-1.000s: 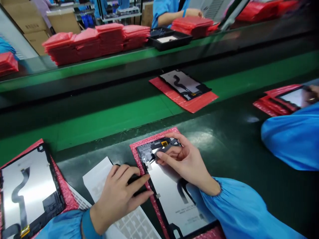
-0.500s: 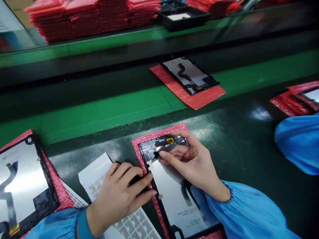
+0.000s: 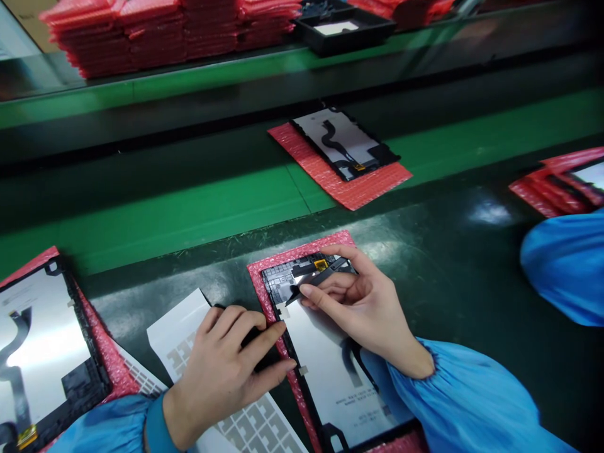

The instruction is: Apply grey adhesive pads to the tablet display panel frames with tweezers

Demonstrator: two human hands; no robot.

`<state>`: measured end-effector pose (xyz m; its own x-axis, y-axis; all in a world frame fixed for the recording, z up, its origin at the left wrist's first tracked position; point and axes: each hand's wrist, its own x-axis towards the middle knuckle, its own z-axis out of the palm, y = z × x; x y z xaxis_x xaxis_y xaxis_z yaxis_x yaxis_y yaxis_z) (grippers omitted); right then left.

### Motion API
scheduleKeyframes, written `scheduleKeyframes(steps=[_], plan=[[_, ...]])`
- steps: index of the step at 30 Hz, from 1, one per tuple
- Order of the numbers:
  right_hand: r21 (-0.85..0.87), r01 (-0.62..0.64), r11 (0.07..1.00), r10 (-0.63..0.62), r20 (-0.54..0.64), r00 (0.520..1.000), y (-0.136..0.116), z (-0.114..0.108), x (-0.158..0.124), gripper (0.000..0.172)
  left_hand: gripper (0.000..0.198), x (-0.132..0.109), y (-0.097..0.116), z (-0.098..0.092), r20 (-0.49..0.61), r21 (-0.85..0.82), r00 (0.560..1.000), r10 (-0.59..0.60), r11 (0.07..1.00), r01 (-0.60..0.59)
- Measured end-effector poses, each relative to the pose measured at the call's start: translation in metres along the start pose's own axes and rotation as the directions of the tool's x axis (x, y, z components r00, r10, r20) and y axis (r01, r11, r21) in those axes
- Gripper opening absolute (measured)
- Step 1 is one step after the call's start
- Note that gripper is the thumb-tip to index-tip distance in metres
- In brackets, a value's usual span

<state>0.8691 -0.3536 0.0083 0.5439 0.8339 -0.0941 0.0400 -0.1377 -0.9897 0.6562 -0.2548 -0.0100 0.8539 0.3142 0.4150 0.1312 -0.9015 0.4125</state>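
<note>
A black-framed screen panel with a silvery back (image 3: 325,358) lies on pink bubble wrap (image 3: 306,248). In my right hand (image 3: 358,302), dark tweezers (image 3: 323,275) are pinched, their tips near a small pale tab (image 3: 282,310) at the panel's left edge. The thumb and index fingertip of my left hand (image 3: 231,358) rest on that same edge, lower down; its other fingers are bent, and nothing shows held in them. Under and beside my left hand is a white sheet of grey die-cut stickers (image 3: 257,425).
Another panel (image 3: 42,340) lies on pink wrap at the left. A panel (image 3: 346,141) on red wrap (image 3: 353,198) sits on the green strip. Red packets (image 3: 155,31) and a black tray (image 3: 344,34) stand behind. At right are a blue sleeve (image 3: 566,267) and red wrap (image 3: 538,189).
The panel on red wrap on the green strip has shifted left. My hands and the tweezers are almost where they were; my left index finger sits slightly higher along the edge.
</note>
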Motion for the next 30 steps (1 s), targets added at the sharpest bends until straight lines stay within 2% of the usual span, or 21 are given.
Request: scheduleKeyframes(steps=[5,9,14,19,22,25,30], plan=[[-0.018,0.001,1.000,-0.001,-0.001,1.000,0.000,0.001,0.000,0.062,0.043,0.002,0.001,0.000,-0.011,0.023,0.999,-0.030,0.999,0.030],[-0.031,0.004,1.000,-0.004,0.000,1.000,0.001,0.000,0.000,0.063,0.050,0.006,0.002,-0.001,-0.029,0.058,1.000,-0.005,0.998,0.006],[-0.025,0.018,1.000,-0.017,0.016,1.000,0.002,-0.001,0.000,0.061,0.064,0.010,0.003,-0.001,0.046,0.096,0.998,0.041,0.994,-0.045],[0.010,0.016,1.000,-0.016,0.020,1.000,0.001,0.000,0.002,0.060,0.063,0.011,0.004,-0.001,0.033,0.088,0.999,0.011,0.996,-0.013],[0.073,0.034,0.997,-0.032,-0.028,0.999,0.000,-0.003,0.006,0.059,0.064,0.010,0.005,-0.002,0.031,0.086,1.000,-0.001,0.996,-0.001],[0.160,0.061,0.985,-0.050,-0.072,0.996,-0.002,-0.007,0.011,0.063,0.065,0.009,0.004,-0.004,0.068,0.083,0.998,-0.014,0.996,0.008],[0.232,0.064,0.971,-0.058,-0.033,0.998,-0.001,-0.008,0.015,0.068,0.075,0.007,0.003,-0.007,0.178,0.140,0.984,-0.011,0.990,-0.014]])
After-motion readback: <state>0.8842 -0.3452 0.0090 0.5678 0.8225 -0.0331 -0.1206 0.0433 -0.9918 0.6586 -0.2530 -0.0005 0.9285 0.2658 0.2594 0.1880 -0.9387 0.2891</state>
